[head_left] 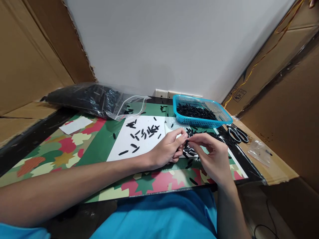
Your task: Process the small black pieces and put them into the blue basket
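Above the right part of a white sheet (117, 142), my left hand (169, 147) is closed, its thumb and forefinger pinched together. Meeting it fingertip to fingertip is my right hand (211, 152), also in a pinch. Whatever lies between the fingertips is too small and covered to make out. Small black elongated pieces (190, 152) lie in a loose pile under and behind both hands. More black pieces (151, 131) are scattered on the sheet to the left.
A blue plastic basket (199, 122) of black pieces stands behind my hands. Scissors (236, 134) and a small clear bag (260, 152) lie to the right. A large zip bag (84, 99) of dark contents rests at back left, near a white paper slip (76, 125). Cardboard walls flank the table.
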The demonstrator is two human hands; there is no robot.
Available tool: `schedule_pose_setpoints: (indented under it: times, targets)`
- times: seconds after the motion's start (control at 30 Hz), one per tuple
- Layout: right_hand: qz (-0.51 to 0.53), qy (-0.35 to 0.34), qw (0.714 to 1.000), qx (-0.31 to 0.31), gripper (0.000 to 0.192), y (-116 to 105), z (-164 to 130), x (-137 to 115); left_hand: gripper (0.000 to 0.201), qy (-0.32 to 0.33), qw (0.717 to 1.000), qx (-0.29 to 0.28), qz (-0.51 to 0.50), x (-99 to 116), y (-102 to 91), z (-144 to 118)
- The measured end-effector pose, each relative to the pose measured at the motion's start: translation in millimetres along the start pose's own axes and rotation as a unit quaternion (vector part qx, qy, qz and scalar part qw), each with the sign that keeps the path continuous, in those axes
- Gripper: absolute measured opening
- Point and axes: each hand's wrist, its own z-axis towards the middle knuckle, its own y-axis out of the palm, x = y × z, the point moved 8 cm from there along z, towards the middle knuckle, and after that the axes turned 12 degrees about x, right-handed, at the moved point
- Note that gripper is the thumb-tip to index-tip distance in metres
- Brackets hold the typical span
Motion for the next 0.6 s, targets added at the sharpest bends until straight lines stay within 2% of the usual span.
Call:
schedule_pose_setpoints:
  times: [0.2,0.4,0.6]
  targets:
    - [-0.006,-0.019,1.0,0.023,0.011,5.0,-2.0,-9.5,0.042,0.012,1.0,0.013,-0.009,3.7,-2.0,-0.9]
    - [0.019,0.012,0.996,0.082,0.007,-5.2,0.4,-7.5,0.037,0.027,0.997,-0.064,0.046,0.9,7.4,-7.2]
    - [0.126,0.111,0.985,0.034,0.006,4.5,2.0,7.0,0.037,0.025,0.997,-0.055,0.05,-1.3,5.7,-4.9]
